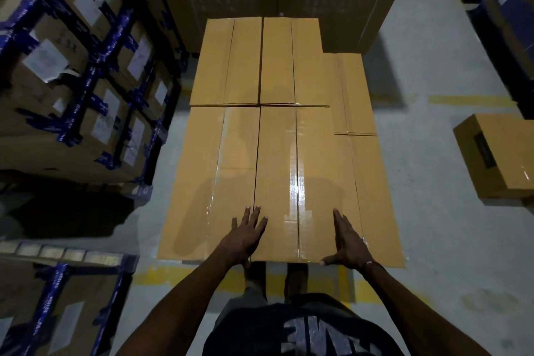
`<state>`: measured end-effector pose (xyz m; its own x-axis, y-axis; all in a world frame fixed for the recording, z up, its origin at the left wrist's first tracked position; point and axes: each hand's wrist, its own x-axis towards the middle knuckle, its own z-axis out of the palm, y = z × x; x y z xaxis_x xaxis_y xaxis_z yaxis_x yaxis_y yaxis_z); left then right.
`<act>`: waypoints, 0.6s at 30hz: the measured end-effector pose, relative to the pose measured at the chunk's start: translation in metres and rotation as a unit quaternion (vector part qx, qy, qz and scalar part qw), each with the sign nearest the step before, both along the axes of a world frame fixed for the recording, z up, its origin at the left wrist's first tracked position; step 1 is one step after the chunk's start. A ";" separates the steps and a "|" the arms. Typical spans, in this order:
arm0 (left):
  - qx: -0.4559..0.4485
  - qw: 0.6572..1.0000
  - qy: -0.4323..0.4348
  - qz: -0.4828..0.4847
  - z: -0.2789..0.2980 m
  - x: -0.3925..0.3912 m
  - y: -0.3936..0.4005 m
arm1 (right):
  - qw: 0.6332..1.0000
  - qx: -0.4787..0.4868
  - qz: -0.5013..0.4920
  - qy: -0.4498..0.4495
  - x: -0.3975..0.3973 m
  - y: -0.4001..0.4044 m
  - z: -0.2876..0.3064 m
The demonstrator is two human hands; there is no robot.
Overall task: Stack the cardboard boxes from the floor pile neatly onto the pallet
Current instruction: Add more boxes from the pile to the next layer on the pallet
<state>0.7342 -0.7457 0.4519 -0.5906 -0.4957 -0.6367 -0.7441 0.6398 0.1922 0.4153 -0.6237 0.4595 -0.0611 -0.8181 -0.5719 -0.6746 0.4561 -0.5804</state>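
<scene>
Looks like I'm well into this one. Several long cardboard boxes already sit side by side in a flat layer, with a lower row showing on the right (pallet itself is hidden underneath). My left hand (245, 235) lies flat, fingers spread, on the near middle box (277, 182), and my right hand (348, 243) presses open against its right edge, squaring it up I think. One loose box (500, 153) waits on the floor, far right.
</scene>
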 end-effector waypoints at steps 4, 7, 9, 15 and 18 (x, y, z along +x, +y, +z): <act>-0.007 1.000 0.007 0.002 0.002 0.004 -0.001 | 1.000 -0.005 -0.001 0.000 0.004 -0.001 0.003; -0.008 1.000 0.016 0.004 0.001 0.005 0.000 | 1.000 -0.005 -0.008 0.004 0.005 -0.001 0.002; -0.011 1.000 0.022 0.000 0.000 0.006 -0.001 | 1.000 -0.001 -0.008 0.006 0.004 -0.001 0.002; -0.022 0.999 0.041 -0.013 -0.005 0.013 -0.004 | 1.000 0.011 -0.009 0.009 0.005 -0.003 -0.001; -0.025 0.999 0.047 -0.010 -0.008 0.013 -0.001 | 1.000 0.018 -0.009 0.013 0.007 -0.003 0.002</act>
